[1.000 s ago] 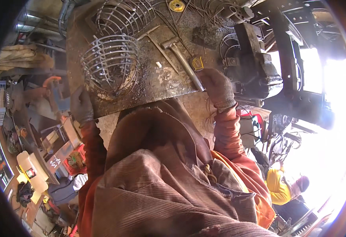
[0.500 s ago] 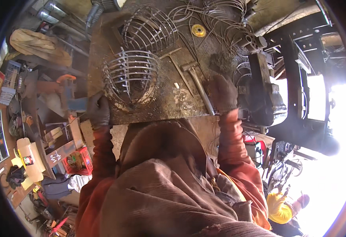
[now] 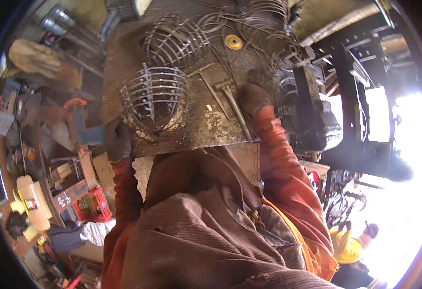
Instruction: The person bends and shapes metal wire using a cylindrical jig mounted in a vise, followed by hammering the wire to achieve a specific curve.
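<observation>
My left hand (image 3: 119,140), in a dark glove, is at the left front corner of the metal-topped table (image 3: 206,137), its fingers curled at the edge. My right hand (image 3: 255,98), also gloved, is low over the tabletop just right of a hammer (image 3: 237,108); its fingers are hidden in dark shadow. The hammer lies with its handle toward me. Left of it lies a thin T-shaped metal tool (image 3: 211,86). Nearer my left hand sits a domed cage of bent metal rods (image 3: 155,91), and a second rod cage (image 3: 177,41) lies behind it.
A yellow disc (image 3: 233,42) and coils of rod (image 3: 264,24) lie at the table's back. Dark machinery (image 3: 317,125) stands at the right. On the left are cluttered shelves and a red crate (image 3: 93,204). A person in yellow (image 3: 346,245) is at lower right.
My right hand has moved left and away from me, closer to the hammer. My left hand stays at the table corner. The whole view has shifted slightly.
</observation>
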Demonstrator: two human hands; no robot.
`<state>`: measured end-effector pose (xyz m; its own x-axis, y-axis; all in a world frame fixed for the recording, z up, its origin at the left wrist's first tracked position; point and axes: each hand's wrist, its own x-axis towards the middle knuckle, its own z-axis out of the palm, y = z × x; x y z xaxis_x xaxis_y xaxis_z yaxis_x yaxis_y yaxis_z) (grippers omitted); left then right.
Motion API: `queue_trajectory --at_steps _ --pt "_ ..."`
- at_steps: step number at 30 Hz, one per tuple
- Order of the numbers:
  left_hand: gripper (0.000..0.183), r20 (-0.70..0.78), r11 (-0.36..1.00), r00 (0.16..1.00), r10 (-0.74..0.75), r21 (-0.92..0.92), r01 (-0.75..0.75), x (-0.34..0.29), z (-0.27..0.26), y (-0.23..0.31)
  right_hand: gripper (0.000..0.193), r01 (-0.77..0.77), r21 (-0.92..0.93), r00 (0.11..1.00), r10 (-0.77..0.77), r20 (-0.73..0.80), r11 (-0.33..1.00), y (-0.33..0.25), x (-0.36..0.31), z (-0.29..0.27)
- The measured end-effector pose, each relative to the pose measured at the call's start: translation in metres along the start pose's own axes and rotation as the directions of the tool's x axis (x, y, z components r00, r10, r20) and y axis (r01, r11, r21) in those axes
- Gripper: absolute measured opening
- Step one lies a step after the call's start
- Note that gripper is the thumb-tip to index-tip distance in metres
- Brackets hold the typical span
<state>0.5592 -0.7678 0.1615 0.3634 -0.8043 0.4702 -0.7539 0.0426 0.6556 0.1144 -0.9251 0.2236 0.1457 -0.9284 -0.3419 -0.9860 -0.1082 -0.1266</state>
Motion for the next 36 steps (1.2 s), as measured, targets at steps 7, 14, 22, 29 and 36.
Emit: queue_trajectory --at_steps 7,14,22,29,36 --pt "0.021 0.065 0.993 0.991 -0.121 0.027 0.119 -0.004 -0.001 -0.007 0.033 -0.015 0.221 0.975 0.063 -0.212 0.975 -0.009 -0.03 -0.003" --pt "0.024 0.118 0.981 0.974 -0.193 0.01 0.194 0.003 -0.005 0.007 0.028 0.048 0.352 0.853 0.145 -0.502 0.935 -0.011 -0.084 0.016" --pt "0.022 0.126 0.95 0.955 -0.267 -0.129 0.283 0.022 -0.022 0.006 0.021 0.17 0.309 0.687 0.113 -0.718 0.936 0.022 -0.157 -0.043" --pt "0.02 0.101 0.89 0.921 -0.376 -0.235 0.39 0.079 -0.015 0.069 0.021 -0.079 0.164 0.404 0.182 -0.897 0.983 0.105 -0.199 -0.091" --pt "0.022 0.17 0.991 0.985 0.007 -0.135 0.017 0.085 0.043 0.188 0.038 -0.25 0.001 0.527 0.137 -0.839 0.968 0.134 -0.191 -0.081"
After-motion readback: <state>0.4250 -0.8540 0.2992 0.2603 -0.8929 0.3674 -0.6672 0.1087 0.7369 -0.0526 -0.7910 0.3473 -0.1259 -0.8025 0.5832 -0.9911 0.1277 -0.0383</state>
